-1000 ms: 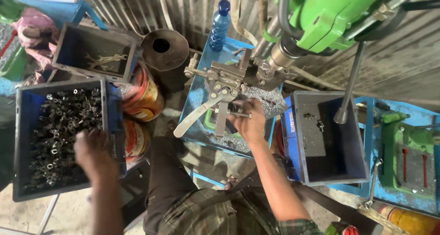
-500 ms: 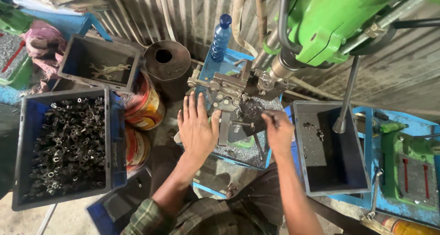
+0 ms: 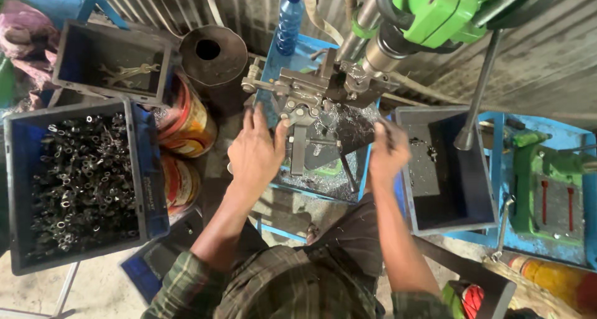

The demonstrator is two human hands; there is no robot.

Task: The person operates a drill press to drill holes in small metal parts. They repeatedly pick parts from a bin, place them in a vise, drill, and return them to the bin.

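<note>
My left hand (image 3: 255,152) reaches to the metal clamp jig (image 3: 303,100) under the green drill press (image 3: 448,8), fingers stretched apart and the thumb by the jig's long lever (image 3: 298,151). Nothing shows in its grip. My right hand (image 3: 388,146) hovers, blurred, between the jig and the left wall of the grey-blue crate (image 3: 404,170) on the right. Whether it holds a small part is unclear. Metal shavings cover the blue drill table (image 3: 329,185). A blue crate (image 3: 146,170) at the left is full of small dark metal tube pieces.
The press's feed lever (image 3: 474,95) hangs over the right crate. A blue bottle (image 3: 289,20), a dark round can (image 3: 211,51) and a grey tray with wrenches (image 3: 112,64) stand behind. Paint tins (image 3: 189,126) sit beside the left crate. A green machine (image 3: 547,182) stands at the right.
My left hand went from the left crate across to the jig. My right hand moved off the jig toward the right crate.
</note>
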